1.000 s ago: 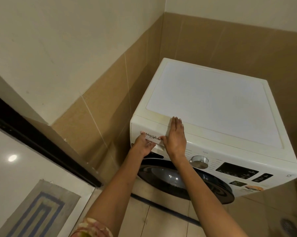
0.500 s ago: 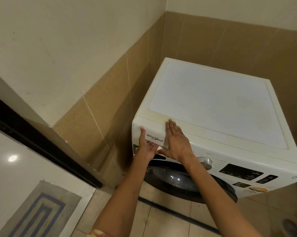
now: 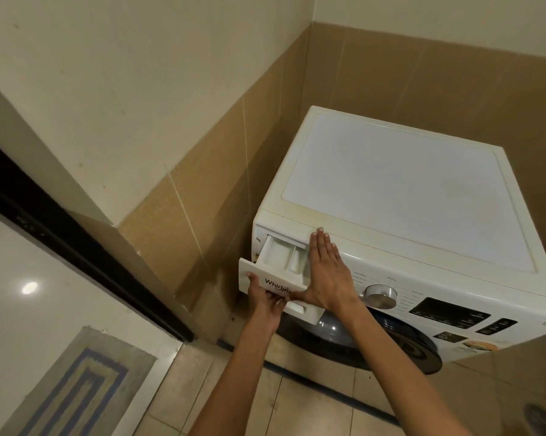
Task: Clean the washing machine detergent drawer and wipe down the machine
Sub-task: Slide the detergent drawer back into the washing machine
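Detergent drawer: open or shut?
Open: the detergent drawer is partly pulled out of the washing machine, compartments showing; the left hand grips its front.

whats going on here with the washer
A person stands at a white washing machine. Their left hand grips the front of the detergent drawer, which sits partly pulled out with its compartments showing. Their right hand lies flat on the machine's front edge beside the drawer.
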